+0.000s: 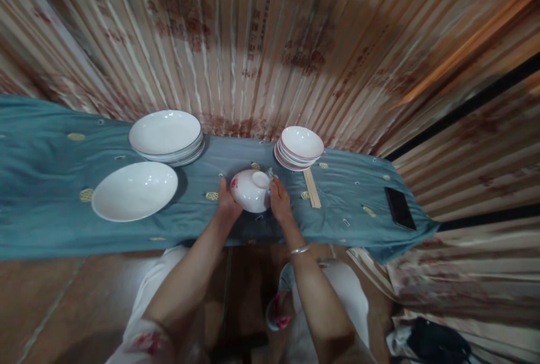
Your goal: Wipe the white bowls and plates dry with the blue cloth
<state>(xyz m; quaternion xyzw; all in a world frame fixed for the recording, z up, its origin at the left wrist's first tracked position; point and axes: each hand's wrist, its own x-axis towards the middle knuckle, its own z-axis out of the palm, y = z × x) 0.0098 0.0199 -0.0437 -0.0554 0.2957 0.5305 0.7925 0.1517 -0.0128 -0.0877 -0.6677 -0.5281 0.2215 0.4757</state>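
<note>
A white bowl (250,200) with a red flower on its side is held low over the middle of the table, its foot ring turned upward. My left hand (229,202) grips it from the left, thumb pointing up along the rim side. On the right, my right hand (279,198) holds the opposite side. By those fingertips shows a small pale, crumpled thing (270,172), perhaps a cloth or tissue; I cannot tell. Just beyond stand several stacked red-rimmed bowls (302,143), with a bundle of chopsticks (312,188) lying in front of them.
Stacked dark-rimmed white plates (165,132) stand at the back left, with a large white dish (135,192) in front of them. A black phone (399,207) lies near the right end of the blue tablecloth (350,201). Pleated curtains (236,43) hang behind the table.
</note>
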